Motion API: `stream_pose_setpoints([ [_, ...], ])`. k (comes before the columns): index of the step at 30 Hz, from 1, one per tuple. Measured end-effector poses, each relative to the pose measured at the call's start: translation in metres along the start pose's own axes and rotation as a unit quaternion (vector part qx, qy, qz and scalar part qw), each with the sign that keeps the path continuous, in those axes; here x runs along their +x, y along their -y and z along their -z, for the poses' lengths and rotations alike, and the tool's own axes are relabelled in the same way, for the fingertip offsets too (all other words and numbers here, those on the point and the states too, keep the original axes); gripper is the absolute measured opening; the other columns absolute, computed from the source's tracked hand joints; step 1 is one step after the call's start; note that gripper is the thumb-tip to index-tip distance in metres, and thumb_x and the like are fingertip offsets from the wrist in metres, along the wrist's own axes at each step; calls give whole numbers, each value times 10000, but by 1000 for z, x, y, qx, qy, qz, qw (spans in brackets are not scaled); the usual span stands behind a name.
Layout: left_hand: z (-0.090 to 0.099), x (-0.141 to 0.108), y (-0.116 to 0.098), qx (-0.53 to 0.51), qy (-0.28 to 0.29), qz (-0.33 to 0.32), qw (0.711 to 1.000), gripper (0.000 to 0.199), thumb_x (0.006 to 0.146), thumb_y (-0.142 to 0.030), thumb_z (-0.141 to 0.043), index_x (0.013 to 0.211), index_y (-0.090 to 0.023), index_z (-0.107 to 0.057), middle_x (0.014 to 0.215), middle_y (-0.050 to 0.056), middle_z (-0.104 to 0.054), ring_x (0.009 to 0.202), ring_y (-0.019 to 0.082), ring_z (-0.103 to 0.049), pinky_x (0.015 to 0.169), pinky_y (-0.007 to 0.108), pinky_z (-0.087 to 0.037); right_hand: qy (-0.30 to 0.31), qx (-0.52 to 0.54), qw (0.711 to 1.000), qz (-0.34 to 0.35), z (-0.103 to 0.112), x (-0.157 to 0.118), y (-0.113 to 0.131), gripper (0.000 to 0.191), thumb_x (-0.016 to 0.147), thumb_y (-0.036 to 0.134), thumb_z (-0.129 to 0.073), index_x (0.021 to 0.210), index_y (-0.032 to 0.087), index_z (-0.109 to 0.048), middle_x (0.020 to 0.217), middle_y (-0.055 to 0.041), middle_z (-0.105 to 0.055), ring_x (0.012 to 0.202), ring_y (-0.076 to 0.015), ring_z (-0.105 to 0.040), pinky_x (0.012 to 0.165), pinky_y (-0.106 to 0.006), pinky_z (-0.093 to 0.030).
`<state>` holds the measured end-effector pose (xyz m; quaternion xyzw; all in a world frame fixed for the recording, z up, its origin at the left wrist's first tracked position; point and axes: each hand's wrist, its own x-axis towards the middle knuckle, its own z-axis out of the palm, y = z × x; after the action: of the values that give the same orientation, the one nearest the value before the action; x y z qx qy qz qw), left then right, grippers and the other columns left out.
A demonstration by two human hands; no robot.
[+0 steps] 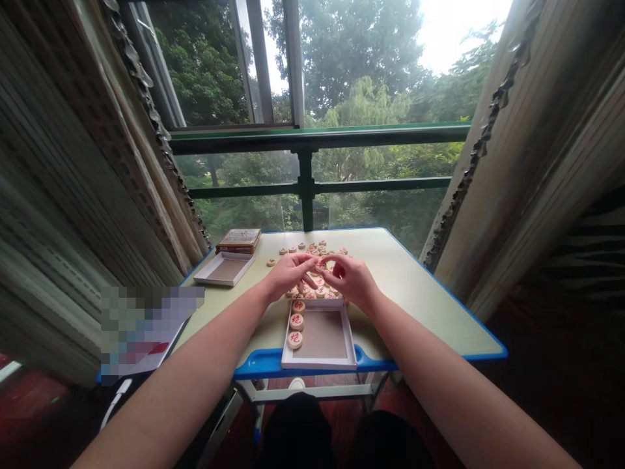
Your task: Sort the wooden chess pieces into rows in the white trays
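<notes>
A Chinese chess piece [320,264] with a red character is up between my two hands, above the other pieces. My right hand [352,277] pinches it at its right side, thumb and forefinger curved around the edge. My left hand [291,272] reaches in from the other side with its fingers apart, fingertips close to or touching the piece; exact contact is hard to make out. Below is a shallow white box [352,339] with a grey-brown bottom. Red-lettered pieces, among them a lower piece [295,340] and a middle piece [296,322], line its left wall.
Loose chess pieces [322,244] lie scattered behind my hands, some partly hidden by them. Back left on the table [410,306] are another shallow tray [224,268] and a brown patterned box [239,240]. Curtains flank the window; a blue rim edges the table.
</notes>
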<state>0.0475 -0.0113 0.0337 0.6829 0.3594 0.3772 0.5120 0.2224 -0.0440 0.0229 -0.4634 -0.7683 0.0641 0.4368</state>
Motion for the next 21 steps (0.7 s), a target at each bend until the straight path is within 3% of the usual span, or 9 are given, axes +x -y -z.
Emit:
stream_pose_setpoints([
  [3, 10, 7, 10, 99, -146, -50, 983, 375, 808, -468, -522, 936, -129, -619, 856, 108, -690, 627, 181, -661, 425, 226, -453, 22, -41, 999, -23, 1, 2, -1, 215, 754, 308, -598, 939, 202, -625, 594, 30, -563, 543, -99, -474, 567, -213, -354],
  [5, 18, 11, 16, 199, -236, -81, 948, 298, 820, -410, -515, 911, -157, -643, 861, 84, -700, 752, 190, -663, 600, 268, -515, 54, -78, 995, -38, 2, 3, -3, 188, 736, 334, -618, 879, 213, -641, 629, 18, -580, 587, -114, -485, 586, -223, -354],
  [6, 23, 13, 19, 253, -250, -89, 930, 261, 807, -381, -537, 900, -168, -655, 878, 79, -703, 813, 199, -655, 695, 293, -518, 74, -91, 992, -43, 2, 3, -5, 175, 725, 343, -629, 843, 215, -652, 645, 10, -587, 610, -121, -491, 597, -229, -356],
  [11, 31, 16, 25, 411, -211, -116, 879, 171, 777, -307, -567, 820, -193, -686, 993, 77, -684, 1012, 224, -589, 950, 351, -419, 148, -105, 982, -48, -1, 4, -12, 155, 692, 321, -651, 801, 223, -703, 671, -10, -598, 676, -148, -513, 639, -249, -379],
  [16, 29, 15, 23, 415, -203, -141, 876, 188, 783, -294, -549, 837, -182, -689, 1066, 84, -656, 1060, 221, -558, 987, 360, -390, 159, -89, 982, -50, -3, 6, -13, 171, 692, 331, -654, 812, 233, -725, 691, -16, -629, 721, -163, -540, 670, -257, -393],
  [21, 32, 18, 27, 431, -198, -96, 875, 200, 778, -299, -547, 870, -187, -685, 1072, 84, -654, 1068, 233, -550, 986, 361, -386, 152, -100, 980, -84, 4, 7, -14, 209, 701, 366, -639, 826, 223, -727, 689, -16, -625, 679, -151, -540, 643, -254, -396],
])
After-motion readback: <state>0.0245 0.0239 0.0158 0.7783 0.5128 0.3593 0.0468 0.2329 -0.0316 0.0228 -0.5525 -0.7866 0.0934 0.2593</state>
